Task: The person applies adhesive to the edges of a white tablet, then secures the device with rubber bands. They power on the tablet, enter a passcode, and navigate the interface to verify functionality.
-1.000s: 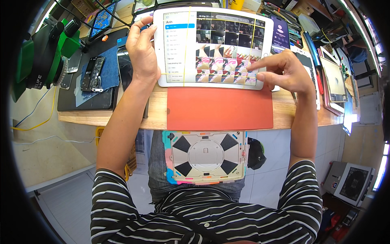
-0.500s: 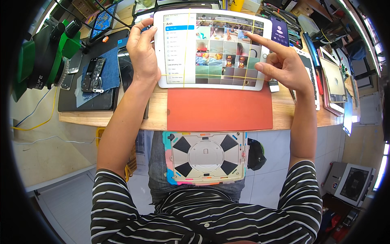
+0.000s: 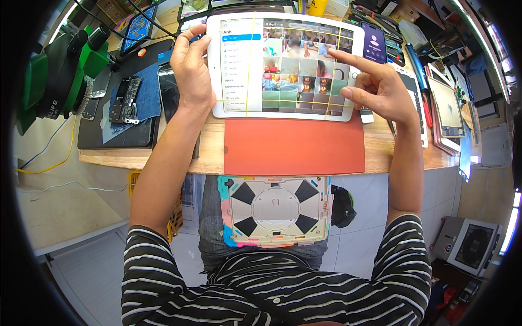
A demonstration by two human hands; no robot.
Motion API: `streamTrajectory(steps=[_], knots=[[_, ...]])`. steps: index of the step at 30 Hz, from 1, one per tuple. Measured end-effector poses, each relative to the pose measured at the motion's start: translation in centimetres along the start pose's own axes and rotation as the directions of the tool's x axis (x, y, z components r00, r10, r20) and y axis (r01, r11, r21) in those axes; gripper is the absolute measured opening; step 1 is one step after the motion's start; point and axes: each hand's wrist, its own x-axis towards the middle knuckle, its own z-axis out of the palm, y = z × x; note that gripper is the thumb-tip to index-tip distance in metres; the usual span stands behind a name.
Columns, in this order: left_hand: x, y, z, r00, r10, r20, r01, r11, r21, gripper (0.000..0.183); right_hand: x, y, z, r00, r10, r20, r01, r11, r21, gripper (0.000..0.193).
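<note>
My left hand (image 3: 191, 73) grips the left edge of a white tablet (image 3: 216, 81), its thumb on the front bezel. Thin yellow bands (image 3: 252, 65) stretch across the tablet lengthwise and crosswise. A list and a grid of photo thumbnails (image 3: 289, 66) fill its lit screen. Over the right part of the screen my right hand (image 3: 383, 89) holds nothing; its index finger points at the upper thumbnails, the thumb is apart and the other fingers are curled. Whether the fingertip touches the glass I cannot tell. Below the tablet lies an orange-red mat (image 3: 293, 146).
A pastel-edged tablet case (image 3: 275, 209) rests on my lap. A lit phone (image 3: 373, 42) lies beyond my right hand, with tools (image 3: 389, 24) and device panels (image 3: 446, 111) on the right. Leftward are a circuit assembly (image 3: 125, 100) on blue cloth and a green-black instrument (image 3: 65, 70).
My right index fingertip has shifted slightly down on the screen. The thumbnails are nearly in the same place, and my left hand keeps its grip on the tablet.
</note>
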Motion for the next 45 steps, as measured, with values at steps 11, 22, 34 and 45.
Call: streamTrajectory(steps=[11, 22, 34, 45], knots=[[0.1, -0.1, -0.2, 1.0, 0.014, 0.022, -0.014, 1.0, -0.011, 0.028, -0.1, 0.2, -0.5, 0.975, 0.008, 0.222, -0.03, 0.995, 0.099, 0.037], [0.2, -0.1, -0.1, 0.999, 0.015, 0.03, -0.014, 1.0, -0.026, 0.029, -0.2, 0.0, -0.2, 0.998, -0.05, -0.039, 0.053, 0.995, 0.088, 0.05], [-0.3, 0.3, 0.8, 1.0, 0.001, -0.029, -0.004, 0.994, -0.105, 0.021, -0.2, -0.1, -0.4, 0.994, -0.039, 0.106, 0.036, 0.999, 0.036, 0.034], [-0.3, 0.4, 1.0, 0.999, 0.005, -0.033, -0.008, 0.997, -0.082, 0.021, 0.1, -0.1, 0.2, 1.0, -0.004, -0.008, 0.004, 1.0, -0.01, 0.066]])
